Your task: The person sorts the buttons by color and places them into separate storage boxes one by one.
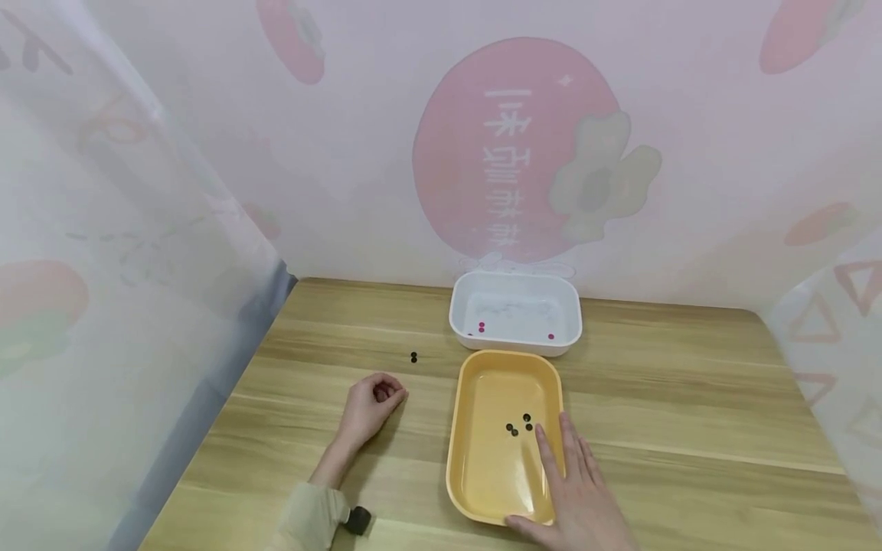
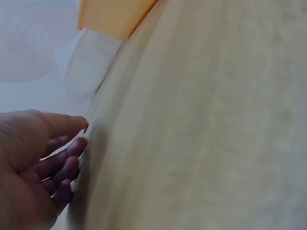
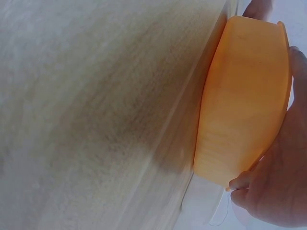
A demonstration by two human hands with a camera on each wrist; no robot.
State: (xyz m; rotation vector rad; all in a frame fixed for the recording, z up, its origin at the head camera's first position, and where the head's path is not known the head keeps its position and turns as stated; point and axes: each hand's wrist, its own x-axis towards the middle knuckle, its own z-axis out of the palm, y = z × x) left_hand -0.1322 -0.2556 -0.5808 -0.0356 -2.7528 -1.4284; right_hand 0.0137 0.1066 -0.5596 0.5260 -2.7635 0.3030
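Note:
Between the left hand's (image 1: 370,408) thumb and fingertip a thin dark piece (image 2: 86,128) is pinched, probably a small black disc; the head view hides it. Two small black discs (image 1: 413,357) lie on the table just beyond that hand. Several more black discs (image 1: 528,427) are in the yellow tray (image 1: 475,490). The right hand (image 1: 582,493) rests on that tray's right rim with straight, spread fingers, its thumb near the front corner. In the right wrist view its fingertips touch the tray's (image 3: 242,100) rim.
Behind the yellow tray stands a white tray (image 1: 517,343) with several small pink discs (image 1: 481,327) inside. The wooden table (image 1: 675,398) is bordered by printed curtains (image 1: 703,214) at the back and sides. A black object (image 1: 357,520) sits at the left sleeve.

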